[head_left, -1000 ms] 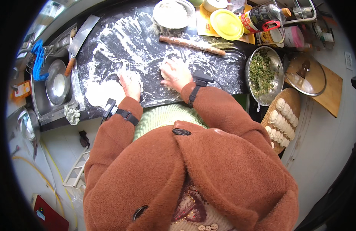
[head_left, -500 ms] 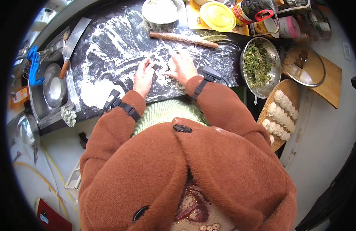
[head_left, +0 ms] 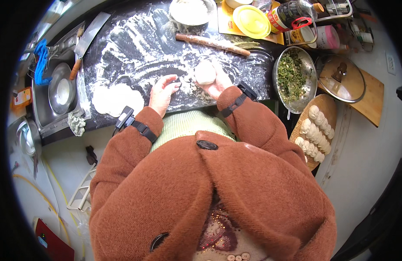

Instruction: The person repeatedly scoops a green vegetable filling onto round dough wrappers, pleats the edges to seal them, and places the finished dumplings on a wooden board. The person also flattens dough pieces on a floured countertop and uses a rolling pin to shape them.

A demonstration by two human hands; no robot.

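Observation:
On my right hand (head_left: 220,83), turned palm up, rests a round white piece of dough (head_left: 205,72), with the fingers curled around its far side. My left hand (head_left: 162,94) hovers beside it over the floured black counter (head_left: 136,56), fingers bent and spread from the thumb, with nothing between them. Left of that hand lies a large smooth mass of white dough (head_left: 116,100). A wooden rolling pin (head_left: 212,44), dusted with flour, lies across the counter beyond both hands. Loose flour and dough crumbs are scattered between the hands.
At right stand a steel bowl (head_left: 275,80) of chopped green filling, a glass lid (head_left: 354,87) on a wooden board (head_left: 371,106), and a bamboo tray (head_left: 330,106) of pleated buns (head_left: 314,130). A cleaver (head_left: 91,37) lies by the sink (head_left: 41,106). A flour bowl (head_left: 190,21) sits at the back.
My right hand has turned palm up and lifted the dough piece, which was under it against the counter. My left hand has opened slightly. The whole view has shifted a little.

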